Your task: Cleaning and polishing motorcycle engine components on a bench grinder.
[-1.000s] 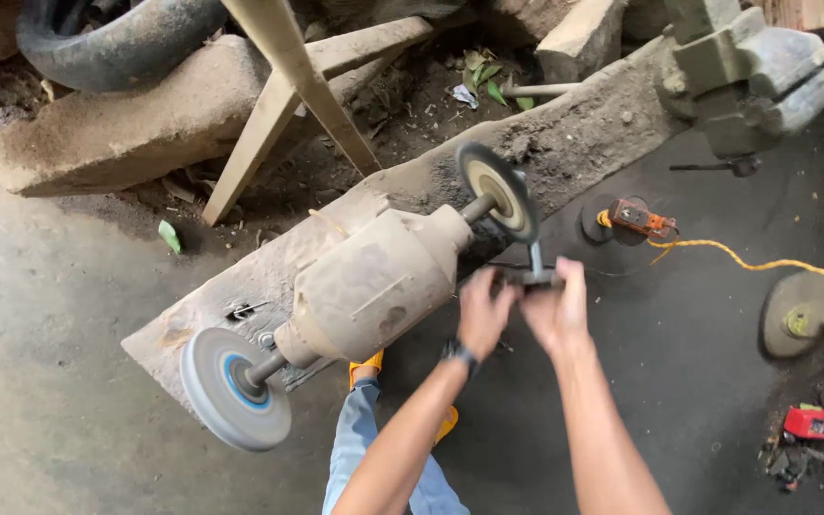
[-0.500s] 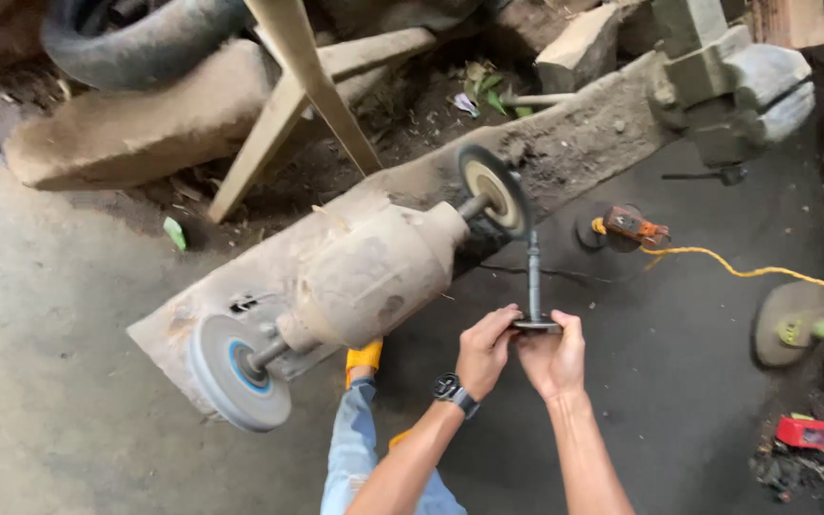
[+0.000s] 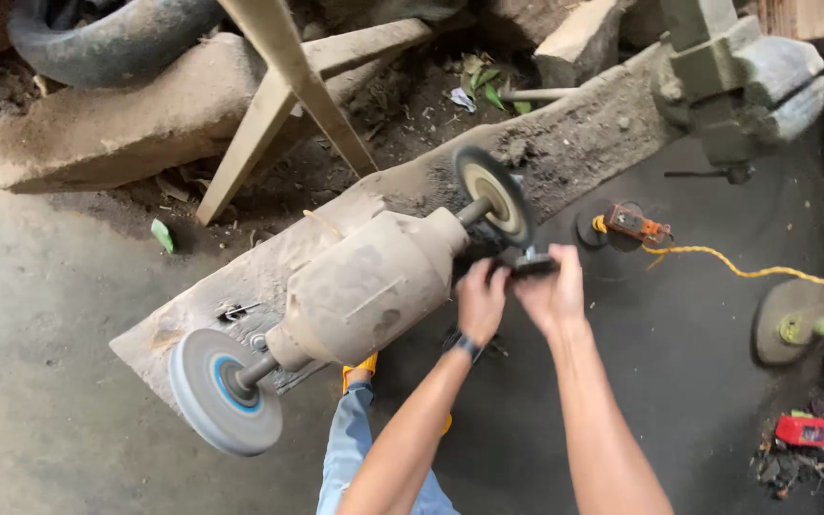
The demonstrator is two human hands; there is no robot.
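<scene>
Both my hands grip one small dark metal piece (image 3: 532, 264) just below the dark grinding wheel (image 3: 494, 195) at the right end of the bench grinder (image 3: 374, 286). My left hand (image 3: 482, 300) closes its fingers on the piece's near side; my right hand (image 3: 552, 291) clamps its far side. The piece lies crosswise, roughly level, and the right hand covers more of it. Half a second earlier, an upright rod stood plainly above my hands; now the piece sits higher, close under the wheel, and the rod is no longer distinguishable.
</scene>
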